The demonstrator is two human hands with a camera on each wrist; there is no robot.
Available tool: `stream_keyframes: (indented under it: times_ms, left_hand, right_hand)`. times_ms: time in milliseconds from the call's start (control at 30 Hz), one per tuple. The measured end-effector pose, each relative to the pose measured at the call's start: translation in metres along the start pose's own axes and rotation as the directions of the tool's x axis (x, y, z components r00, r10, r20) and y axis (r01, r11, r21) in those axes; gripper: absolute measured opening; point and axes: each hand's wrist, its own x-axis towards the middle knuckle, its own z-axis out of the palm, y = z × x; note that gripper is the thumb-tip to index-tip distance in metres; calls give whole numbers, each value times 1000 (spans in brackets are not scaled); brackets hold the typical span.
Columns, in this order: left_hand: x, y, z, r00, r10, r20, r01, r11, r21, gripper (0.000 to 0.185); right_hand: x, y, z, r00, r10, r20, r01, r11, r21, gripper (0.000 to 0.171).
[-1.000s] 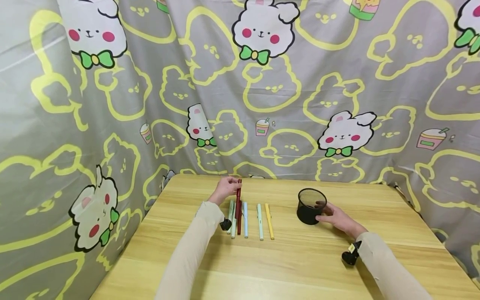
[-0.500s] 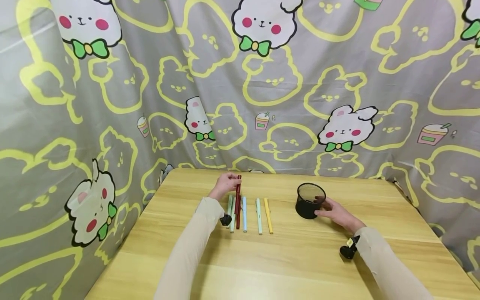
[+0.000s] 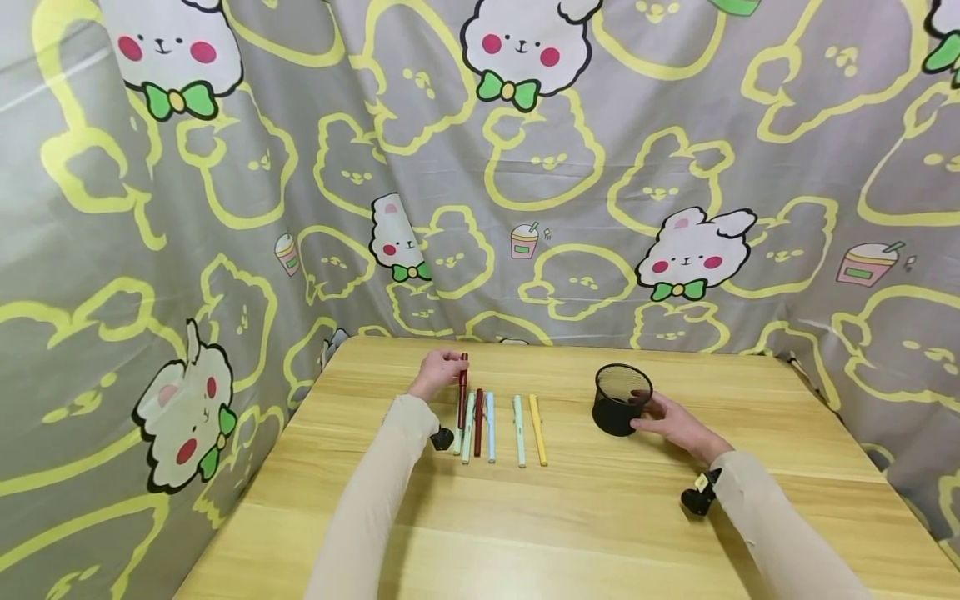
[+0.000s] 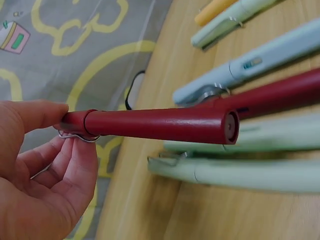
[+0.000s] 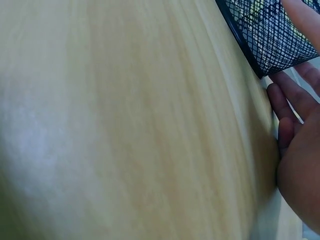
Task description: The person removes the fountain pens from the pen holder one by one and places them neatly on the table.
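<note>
Between thumb and fingers my left hand (image 3: 437,372) pinches a dark red capped pen (image 4: 155,124) by its clip end. The pen's other end points down over the row of pens. Beneath it lie two pale green pens (image 3: 468,433) and a second dark red pen (image 3: 478,423). A light blue pen (image 3: 491,429) lies just right of these. On the right, my right hand (image 3: 678,430) holds a black mesh pen holder (image 3: 613,417), thumb at the near side and fingers behind. The holder stands upright; part of its far side is hidden.
Further right in the row lie a mint green pen (image 3: 519,429) and a yellow pen (image 3: 537,429), a gap apart from the blue one. Everything is on a wooden table (image 3: 540,533). A grey patterned curtain (image 3: 570,175) hangs behind its back edge.
My left hand has shifted slightly left with the dark red pen, from above the other red pen to above the pale green ones. The right hand stays at the holder.
</note>
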Motion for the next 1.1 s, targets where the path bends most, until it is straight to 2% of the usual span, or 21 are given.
stream_keyframes:
  times_ms: [300, 467, 800, 1100]
  left_hand:
    - [-1, -21, -15, 997, -72, -26, 73, 996, 58, 18]
    - [-3, -33, -17, 994, -105, -7, 106, 994, 41, 17]
    - [-10, -43, -21, 994, -106, -3, 105, 990, 89, 15]
    - [-13, -48, -21, 994, -103, -20, 105, 966, 237, 20]
  right_hand:
    - [0, -4, -1, 1000, -18, 9, 18, 1000, 6, 69]
    - [-2, -5, -2, 999, -38, 13, 38, 999, 22, 68]
    - [-1, -1, 0, 1000, -22, 5, 22, 1000, 5, 69]
    - [-2, -1, -1, 1000, -26, 16, 26, 999, -20, 69]
